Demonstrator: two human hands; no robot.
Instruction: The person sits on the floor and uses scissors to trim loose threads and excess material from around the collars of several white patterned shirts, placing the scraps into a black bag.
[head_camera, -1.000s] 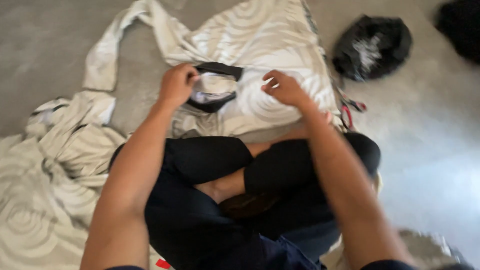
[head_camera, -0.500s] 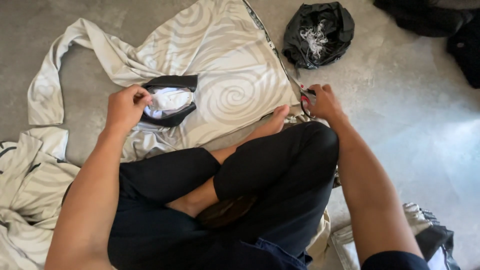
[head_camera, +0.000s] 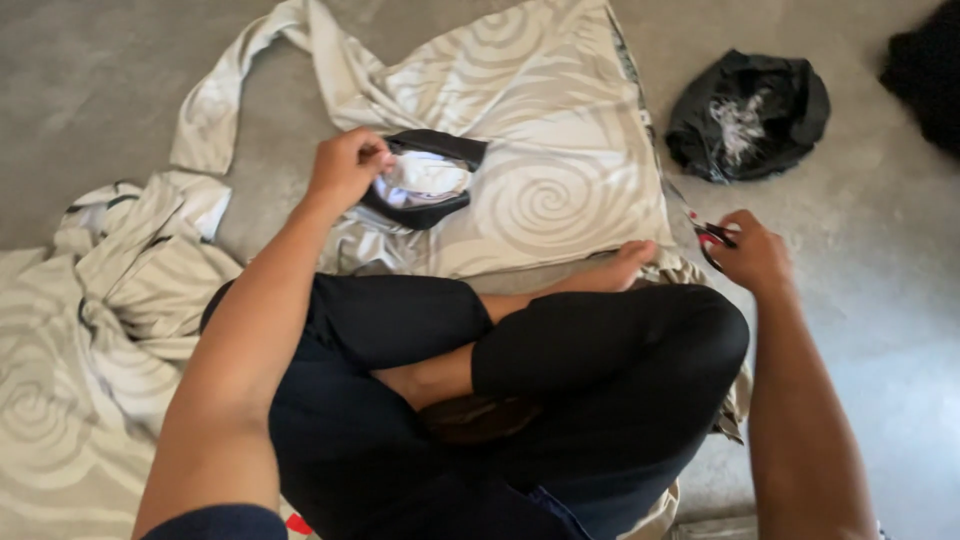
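Far left floor: bunched pale swirl-patterned cloth (head_camera: 90, 330) lies heaped from the left edge of the view to the person's left thigh, leaving no bare floor on that side.
Upper left floor: bare grey concrete floor (head_camera: 90, 90) lies open above the heap, crossed only by a narrow strip of the same pale fabric.
Left hand (head_camera: 345, 168): fingers curled and pinched on the near edge of a small black-and-white fabric piece (head_camera: 420, 185), forearm reaching out over the left knee.
Held item, location: the piece rests on the spread sheet just ahead of the crossed legs, touching the hand.
Held item, appearance: black border curving round a crumpled white middle, forming a shallow loop; soft and partly folded over.
Centre: spread swirl-patterned sheet (head_camera: 540, 130) lies flat ahead of the legs, its right edge straight with a dark trim.
Legs: crossed, in black trousers (head_camera: 600, 350), with a bare foot (head_camera: 610, 272) resting on the sheet's near edge.
Right hand (head_camera: 755, 255): closed round a pair of scissors with red-and-black handles (head_camera: 712, 235), just off the sheet's right corner; the blades cannot be made out.
Right floor: open concrete around this hand.
Upper right: crumpled black bag (head_camera: 750, 115) with a whitish patch lies well apart from the hand; a second dark heap (head_camera: 925, 70) sits at the right edge.
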